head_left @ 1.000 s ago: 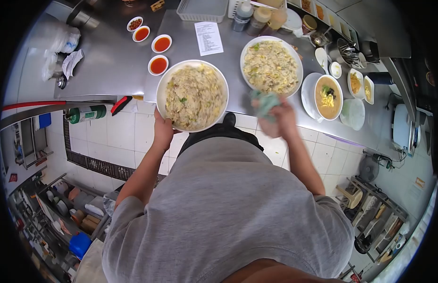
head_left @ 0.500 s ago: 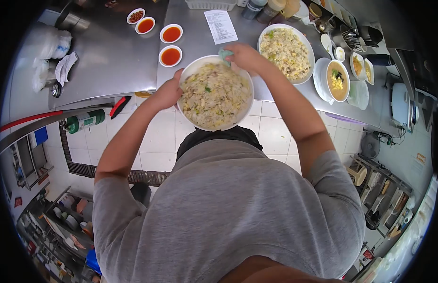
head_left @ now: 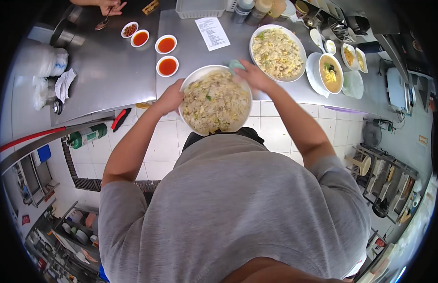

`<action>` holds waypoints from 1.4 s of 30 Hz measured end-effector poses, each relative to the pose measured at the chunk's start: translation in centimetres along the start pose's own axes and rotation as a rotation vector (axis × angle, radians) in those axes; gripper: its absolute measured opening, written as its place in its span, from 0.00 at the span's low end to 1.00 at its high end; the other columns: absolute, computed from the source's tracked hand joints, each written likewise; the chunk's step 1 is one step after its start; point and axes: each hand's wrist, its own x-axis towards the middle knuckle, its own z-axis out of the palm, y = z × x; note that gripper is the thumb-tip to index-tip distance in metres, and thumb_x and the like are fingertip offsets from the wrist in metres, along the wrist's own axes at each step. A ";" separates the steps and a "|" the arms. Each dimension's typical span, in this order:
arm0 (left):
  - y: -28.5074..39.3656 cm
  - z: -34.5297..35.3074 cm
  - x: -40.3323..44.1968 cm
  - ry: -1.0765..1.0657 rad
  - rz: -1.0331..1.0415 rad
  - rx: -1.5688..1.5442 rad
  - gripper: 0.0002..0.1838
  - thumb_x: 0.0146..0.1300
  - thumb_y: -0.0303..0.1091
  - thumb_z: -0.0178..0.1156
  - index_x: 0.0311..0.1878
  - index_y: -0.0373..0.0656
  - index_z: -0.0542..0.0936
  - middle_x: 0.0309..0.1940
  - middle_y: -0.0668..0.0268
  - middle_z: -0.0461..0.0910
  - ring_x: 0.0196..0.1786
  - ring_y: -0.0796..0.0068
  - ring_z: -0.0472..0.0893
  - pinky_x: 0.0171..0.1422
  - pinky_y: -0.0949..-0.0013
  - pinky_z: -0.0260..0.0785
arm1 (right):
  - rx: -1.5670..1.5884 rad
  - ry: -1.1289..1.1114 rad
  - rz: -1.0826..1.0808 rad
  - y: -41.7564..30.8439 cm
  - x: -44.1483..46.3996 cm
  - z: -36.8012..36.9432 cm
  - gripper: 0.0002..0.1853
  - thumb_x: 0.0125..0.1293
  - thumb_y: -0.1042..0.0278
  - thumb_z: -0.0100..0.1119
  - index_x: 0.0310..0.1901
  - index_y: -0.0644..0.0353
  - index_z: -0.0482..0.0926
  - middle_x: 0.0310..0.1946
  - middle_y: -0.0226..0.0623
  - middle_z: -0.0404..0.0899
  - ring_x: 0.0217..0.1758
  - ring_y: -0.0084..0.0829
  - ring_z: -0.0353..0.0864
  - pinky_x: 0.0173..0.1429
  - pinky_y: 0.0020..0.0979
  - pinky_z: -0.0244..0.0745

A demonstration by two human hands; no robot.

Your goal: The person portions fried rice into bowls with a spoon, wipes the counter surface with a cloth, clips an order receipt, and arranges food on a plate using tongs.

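Note:
A white plate (head_left: 248, 111) heaped with fried rice (head_left: 215, 101) is in front of my body, at the near edge of the counter. My left hand (head_left: 171, 98) grips its left rim, fingers hidden below and thumb at the edge. At the upper right rim, my right hand (head_left: 253, 75) pinches a pale green cloth (head_left: 236, 65) against the plate. A second white plate (head_left: 302, 53) of fried rice (head_left: 278, 53) stands on the counter beyond my right hand. Beside it is a bowl of soup (head_left: 330, 74) with greens and yellow pieces.
Small dishes of red sauce (head_left: 167, 66) and a dish of nuts (head_left: 129, 30) sit left of a printed receipt (head_left: 212, 33). Another person's hand (head_left: 110, 6) holds a spoon (head_left: 102, 24) at the far left. Sauce bottles (head_left: 243, 10) and a plastic basket (head_left: 200, 8) line the back.
My right hand has slid the cloth rightward along the plate's rim. The plate sits slightly lower in view. Another person's hand with a spoon has appeared at the top left.

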 end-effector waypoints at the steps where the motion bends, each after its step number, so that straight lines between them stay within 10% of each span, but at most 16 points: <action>1: -0.7 0.3 -0.4 0.048 -0.034 -0.062 0.25 0.62 0.24 0.44 0.64 0.38 0.60 0.49 0.50 0.74 0.41 0.59 0.83 0.27 0.62 0.82 | 0.093 0.105 0.054 1.7 -2.3 1.0 0.26 0.69 0.54 0.49 0.64 0.59 0.64 0.54 0.49 0.75 0.56 0.42 0.76 0.60 0.35 0.68; 14: -1.1 12.6 -1.5 0.206 -0.182 -0.962 0.25 0.62 0.19 0.46 0.63 0.39 0.57 0.56 0.48 0.69 0.51 0.53 0.79 0.46 0.52 0.81 | 1.149 0.549 0.262 -0.1 -12.9 9.8 0.21 0.75 0.59 0.41 0.61 0.66 0.60 0.52 0.43 0.72 0.56 0.32 0.71 0.61 0.32 0.67; 21: -2.0 14.3 0.3 0.145 -0.173 -1.188 0.16 0.53 0.17 0.49 0.48 0.29 0.70 0.41 0.53 0.78 0.44 0.58 0.81 0.51 0.59 0.77 | 0.526 0.154 0.328 0.1 -14.4 13.0 0.19 0.67 0.61 0.52 0.54 0.65 0.73 0.47 0.45 0.78 0.53 0.30 0.75 0.55 0.31 0.70; 24: -2.6 12.1 -0.6 0.084 -0.208 -1.176 0.15 0.52 0.18 0.49 0.45 0.30 0.70 0.39 0.53 0.78 0.40 0.58 0.80 0.49 0.58 0.77 | 0.245 -0.125 -0.201 -6.6 -17.3 8.8 0.19 0.56 0.76 0.59 0.51 0.66 0.77 0.43 0.39 0.80 0.44 0.27 0.78 0.51 0.28 0.73; 26: -3.5 10.4 -3.2 0.033 -0.156 -1.134 0.16 0.52 0.19 0.49 0.46 0.29 0.70 0.41 0.52 0.78 0.41 0.57 0.81 0.51 0.56 0.76 | 0.709 -0.227 0.137 -8.4 -17.9 5.3 0.20 0.45 0.78 0.63 0.45 0.65 0.81 0.37 0.32 0.82 0.40 0.26 0.79 0.50 0.28 0.73; 29: -2.8 7.2 -9.4 -0.028 -0.078 -1.084 0.22 0.52 0.22 0.47 0.53 0.28 0.68 0.48 0.50 0.77 0.48 0.54 0.80 0.56 0.53 0.75 | 0.792 -0.082 0.079 -6.7 -19.4 0.5 0.24 0.38 0.67 0.61 0.42 0.66 0.79 0.35 0.37 0.82 0.38 0.30 0.81 0.47 0.29 0.75; 42: -14.7 -13.3 -8.5 0.706 0.292 -1.237 0.30 0.53 0.20 0.42 0.64 0.30 0.59 0.57 0.45 0.71 0.55 0.43 0.76 0.58 0.45 0.76 | 1.159 0.317 0.022 -1.1 -20.3 -1.4 0.23 0.55 0.68 0.53 0.53 0.67 0.71 0.45 0.42 0.79 0.44 0.32 0.80 0.53 0.31 0.75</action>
